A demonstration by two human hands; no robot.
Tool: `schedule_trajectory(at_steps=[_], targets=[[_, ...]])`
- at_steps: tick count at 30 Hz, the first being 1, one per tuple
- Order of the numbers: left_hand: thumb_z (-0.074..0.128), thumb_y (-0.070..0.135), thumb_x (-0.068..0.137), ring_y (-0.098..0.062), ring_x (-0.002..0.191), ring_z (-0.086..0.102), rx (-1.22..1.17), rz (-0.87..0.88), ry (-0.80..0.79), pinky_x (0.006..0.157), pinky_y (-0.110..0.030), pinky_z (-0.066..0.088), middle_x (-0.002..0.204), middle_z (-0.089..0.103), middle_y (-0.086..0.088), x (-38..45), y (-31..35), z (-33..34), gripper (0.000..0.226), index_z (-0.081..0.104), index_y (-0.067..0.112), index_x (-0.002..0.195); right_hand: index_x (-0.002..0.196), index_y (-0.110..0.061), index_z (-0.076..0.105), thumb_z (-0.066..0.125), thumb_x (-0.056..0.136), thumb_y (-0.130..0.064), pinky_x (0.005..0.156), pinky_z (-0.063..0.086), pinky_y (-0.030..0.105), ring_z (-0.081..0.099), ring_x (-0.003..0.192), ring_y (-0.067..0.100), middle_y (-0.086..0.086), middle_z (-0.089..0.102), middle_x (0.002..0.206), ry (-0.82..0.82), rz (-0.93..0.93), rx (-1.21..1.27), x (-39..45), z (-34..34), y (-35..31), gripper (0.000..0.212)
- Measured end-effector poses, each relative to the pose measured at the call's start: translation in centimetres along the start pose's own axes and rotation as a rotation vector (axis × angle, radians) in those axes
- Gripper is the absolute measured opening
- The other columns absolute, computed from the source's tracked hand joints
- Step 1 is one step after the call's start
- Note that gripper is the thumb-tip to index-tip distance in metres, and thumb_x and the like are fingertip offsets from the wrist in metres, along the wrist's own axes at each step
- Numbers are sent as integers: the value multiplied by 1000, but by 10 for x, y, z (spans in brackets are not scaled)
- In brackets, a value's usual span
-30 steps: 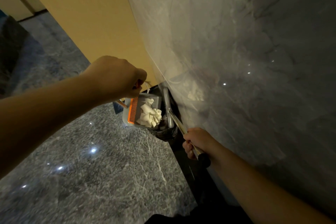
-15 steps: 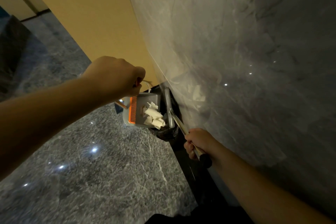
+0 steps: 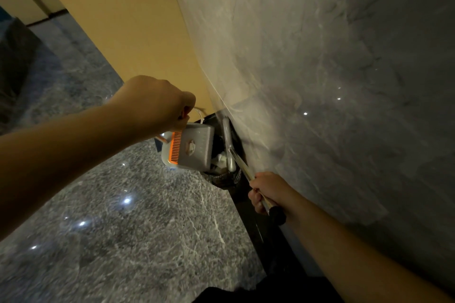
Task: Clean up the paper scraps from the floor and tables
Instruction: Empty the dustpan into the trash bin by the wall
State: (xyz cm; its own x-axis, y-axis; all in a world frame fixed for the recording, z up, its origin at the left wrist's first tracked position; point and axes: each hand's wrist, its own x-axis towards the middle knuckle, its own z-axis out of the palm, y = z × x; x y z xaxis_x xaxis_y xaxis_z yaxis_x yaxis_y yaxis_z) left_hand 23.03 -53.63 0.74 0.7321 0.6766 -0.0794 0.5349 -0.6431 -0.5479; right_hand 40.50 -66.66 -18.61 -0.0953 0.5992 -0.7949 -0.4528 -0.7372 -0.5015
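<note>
Left hand (image 3: 157, 103) fisted around the handle of a grey plastic dustpan with orange comb teeth (image 3: 194, 147), tilted mouth-down over a black-lined bin (image 3: 221, 177). White paper scraps (image 3: 220, 158) lie inside the bin, one stuck on the pan. Right hand (image 3: 268, 190) grips a metal broom handle (image 3: 242, 166) running diagonally along the grey marble wall (image 3: 320, 81).

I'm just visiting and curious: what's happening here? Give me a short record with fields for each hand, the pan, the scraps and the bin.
left hand: grips the handle of the grey plastic dustpan with orange comb teeth
right hand: grips the thin metal broom handle
dustpan: tilted over the black-lined waste bin
white paper scraps: lying in the bin
bin: against the grey marble wall
</note>
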Motion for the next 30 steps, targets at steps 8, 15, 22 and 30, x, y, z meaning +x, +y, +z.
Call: schedule_trajectory(at_steps=[8,15,22,30], targets=[[56,41,92,-17,53,45,-155,-125,57,49,-22,38,61,44,4,-20,-4,1,22,58,23,104,80,-15,35,34,98,-3,34,31,15,36,32,7,1,39,44,-2,-31,-11,-5,8,2,22],[61,37,90,-15,48,40,-258,-288,137,48,-23,36,54,35,8,-61,-17,1,19,60,20,98,82,-16,36,33,97,-2,36,30,15,35,33,8,2,35,54,-8,-24,7,-14,32,4,21],[62,38,89,-22,55,45,-299,-373,172,53,-26,40,57,36,7,-104,-31,0,20,61,21,98,83,-14,36,33,97,-1,33,31,15,35,32,6,1,38,51,-35,-15,-1,-48,50,12,19],[62,41,89,-21,55,45,-355,-370,230,52,-27,42,61,41,4,-160,-60,39,24,62,20,101,85,-15,36,33,97,1,34,32,16,37,35,7,4,39,54,-10,-145,-90,-59,89,51,20]])
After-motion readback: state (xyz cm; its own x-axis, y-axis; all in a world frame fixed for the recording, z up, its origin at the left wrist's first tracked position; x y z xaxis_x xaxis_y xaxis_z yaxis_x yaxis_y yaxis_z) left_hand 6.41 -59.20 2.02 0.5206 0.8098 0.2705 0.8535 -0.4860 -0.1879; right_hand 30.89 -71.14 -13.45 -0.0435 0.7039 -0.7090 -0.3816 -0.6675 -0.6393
